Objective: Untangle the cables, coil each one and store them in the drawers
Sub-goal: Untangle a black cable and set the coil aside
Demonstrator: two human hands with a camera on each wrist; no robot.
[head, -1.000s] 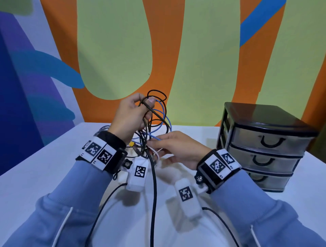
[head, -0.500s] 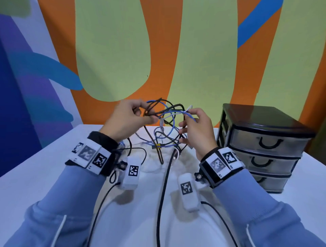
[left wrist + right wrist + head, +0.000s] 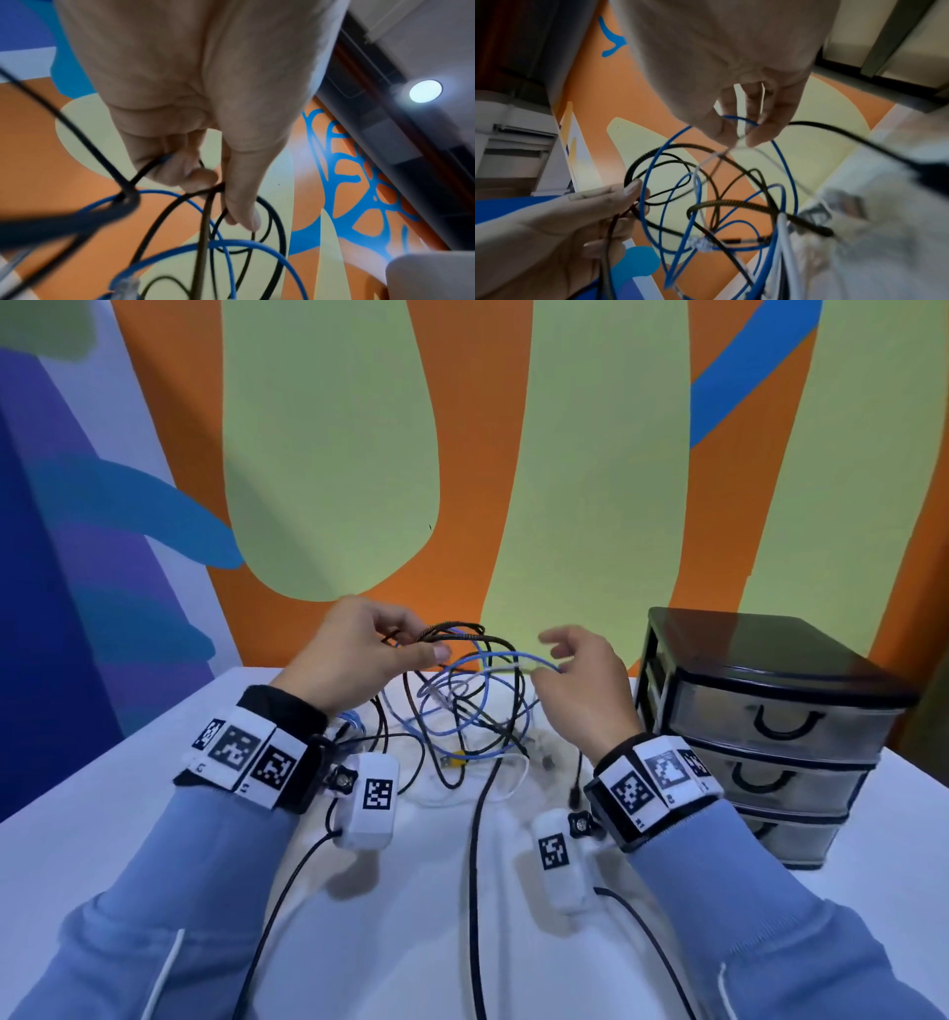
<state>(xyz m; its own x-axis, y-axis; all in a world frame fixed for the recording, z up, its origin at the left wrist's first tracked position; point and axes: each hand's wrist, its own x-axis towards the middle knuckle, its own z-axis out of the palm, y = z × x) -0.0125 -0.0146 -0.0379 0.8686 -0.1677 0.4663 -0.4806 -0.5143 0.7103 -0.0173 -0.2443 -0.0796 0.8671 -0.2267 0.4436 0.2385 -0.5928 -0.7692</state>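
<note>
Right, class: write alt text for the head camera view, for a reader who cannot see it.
Two hands hold a tangle of cables above a white table: the left hand pinches black loops, the right hand pinches a blue cable. A black three-drawer unit, drawers closed, stands to the right before a colourful wall.

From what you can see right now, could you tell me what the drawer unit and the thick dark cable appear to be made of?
Drawer unit: probably plastic, with a glossy black frame that reflects the wall and smoky translucent drawer fronts.
Thick dark cable: seemingly a woven braided jacket, since a fine dark-and-tan striped texture shows along it, matte rather than shiny. The left hand holds it.
</note>
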